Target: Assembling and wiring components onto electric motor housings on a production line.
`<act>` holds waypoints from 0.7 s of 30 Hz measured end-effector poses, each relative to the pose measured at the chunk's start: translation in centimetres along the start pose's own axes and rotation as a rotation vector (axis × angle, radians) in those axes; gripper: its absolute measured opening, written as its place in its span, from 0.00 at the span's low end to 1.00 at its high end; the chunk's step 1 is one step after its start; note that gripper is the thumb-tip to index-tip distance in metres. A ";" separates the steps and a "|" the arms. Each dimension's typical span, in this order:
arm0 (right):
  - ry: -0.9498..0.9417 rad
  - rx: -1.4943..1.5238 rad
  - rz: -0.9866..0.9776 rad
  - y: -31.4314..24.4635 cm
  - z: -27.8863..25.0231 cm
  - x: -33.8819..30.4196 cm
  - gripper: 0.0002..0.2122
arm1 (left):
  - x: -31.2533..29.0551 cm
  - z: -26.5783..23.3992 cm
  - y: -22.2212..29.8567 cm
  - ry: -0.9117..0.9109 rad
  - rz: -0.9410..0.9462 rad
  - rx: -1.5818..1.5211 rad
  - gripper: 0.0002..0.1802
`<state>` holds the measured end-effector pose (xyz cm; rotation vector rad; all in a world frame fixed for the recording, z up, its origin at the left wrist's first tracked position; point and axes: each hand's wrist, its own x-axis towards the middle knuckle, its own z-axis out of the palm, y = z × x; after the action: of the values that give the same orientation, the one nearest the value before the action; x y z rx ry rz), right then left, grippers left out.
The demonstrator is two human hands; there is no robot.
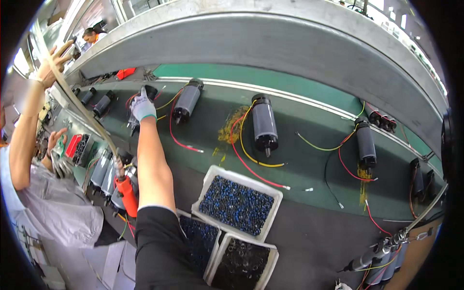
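My left hand (143, 107), in a white glove with a teal cuff, reaches far out over the green conveyor belt (299, 164). It is closed on a black cylindrical motor (149, 91) with red and yellow wires. My bare forearm and black sleeve run back to the lower edge. My right hand does not show. More motors of the same kind lie along the belt, one right beside my hand (186, 99), one at the middle (264, 123) and one at the right (366, 143).
White trays hold small blue parts (237, 203) and black rings (241, 263) near me. An orange power driver (127, 194) hangs on a hose at the left. A co-worker's arm (29, 121) is raised there. Another driver (374, 253) hangs lower right.
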<state>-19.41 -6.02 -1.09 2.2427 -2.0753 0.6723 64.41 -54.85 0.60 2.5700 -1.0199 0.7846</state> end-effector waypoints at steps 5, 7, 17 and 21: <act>0.003 -0.035 0.063 -0.9 -0.7 0.0 0.09 | -1.1 -3.6 11.8 -0.472 0.133 -0.223 0.47; 0.022 -0.014 0.059 -0.5 0.3 0.1 0.09 | -4.4 -2.6 14.9 -0.592 0.238 -0.070 0.52; 0.105 0.021 0.032 0.1 -0.9 -0.7 0.08 | -10.2 -8.8 18.0 -0.552 0.375 -0.028 0.56; 0.150 0.048 0.009 0.5 -1.7 -0.6 0.08 | -13.0 -15.2 19.3 -0.563 0.376 -0.298 0.54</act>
<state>-20.45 -5.02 0.12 2.1340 -2.0211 0.8709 37.19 -55.03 6.46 2.4040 -1.6692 -0.0532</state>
